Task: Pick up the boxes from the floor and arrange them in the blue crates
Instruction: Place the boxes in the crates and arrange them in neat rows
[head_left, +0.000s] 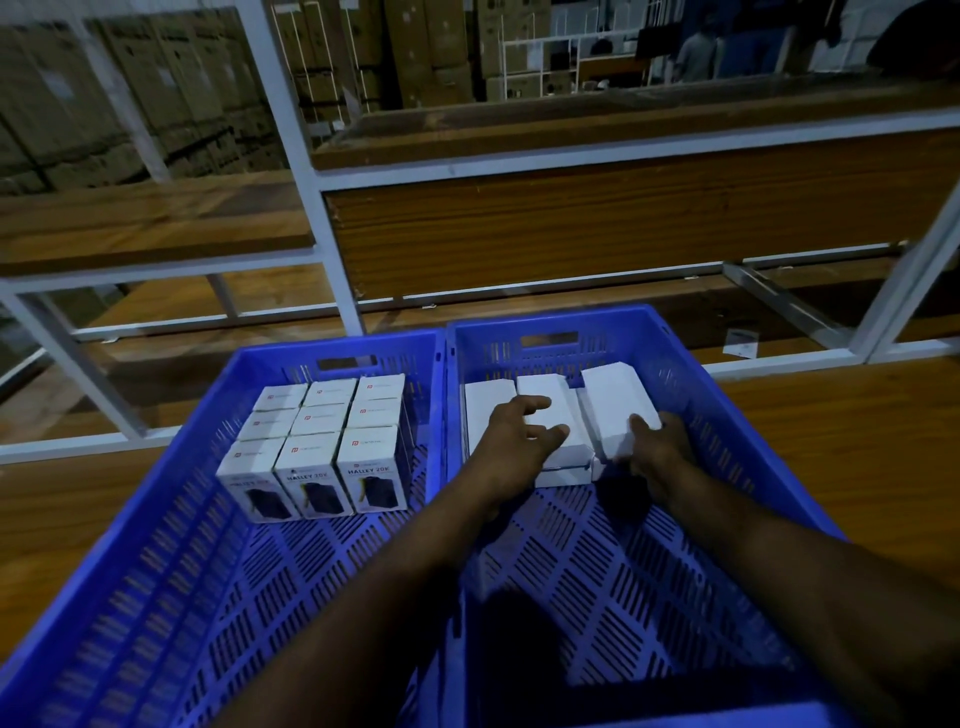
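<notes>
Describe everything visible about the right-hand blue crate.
The right blue crate is slotted plastic with a handle cutout in its far wall. It sits flush against the left crate on a wooden surface. White boxes cluster at its far end, one at the right tilted. The left hand rests on the middle box; the right hand grips the tilted one. The near floor is bare.

Perforated blue plastic crates (701, 364) hold smooth white cardboard boxes (613, 410); behind the crates, white-painted metal racking (332, 249) carries grained wooden shelves (571, 228).
</notes>
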